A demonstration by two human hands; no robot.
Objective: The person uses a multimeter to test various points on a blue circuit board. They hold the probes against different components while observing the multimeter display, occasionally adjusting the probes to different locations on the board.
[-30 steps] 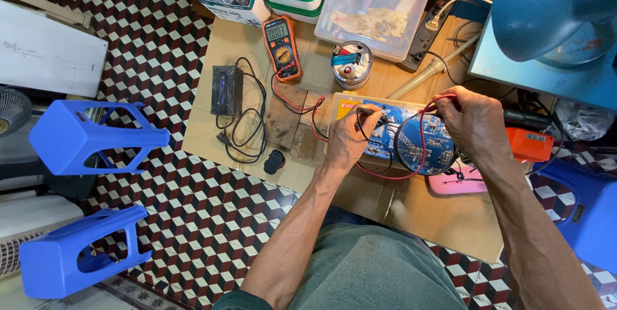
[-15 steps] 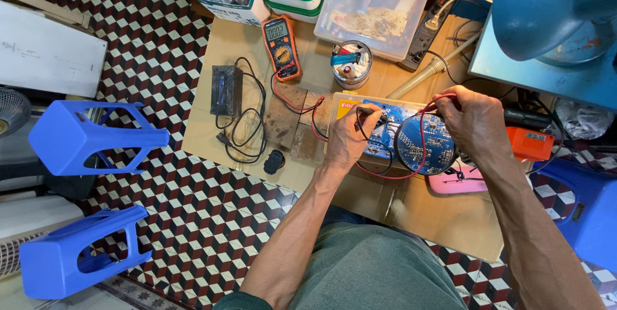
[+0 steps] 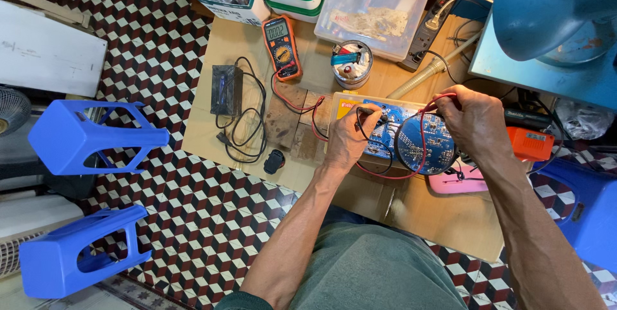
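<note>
Left hand [image 3: 347, 139] pinches black probe, right hand [image 3: 472, 120] grips red probe on blue circuit board [image 3: 411, 139]; a slipped tip could short contacts.

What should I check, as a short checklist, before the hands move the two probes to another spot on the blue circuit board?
1. Left hand grips the black probe, tip on the blue circuit board: ok.
2. Right hand holds the red lead at the board's right side: ok; its tip is hidden.
3. Multimeter lies face up, its display lit: ok.
4. Both leads are seated in the multimeter's sockets: cannot tell, too small.
5. Red and black leads loop over the board: not ok, they may snag.
6. Board lies flat on the cardboard sheet: ok.
</note>
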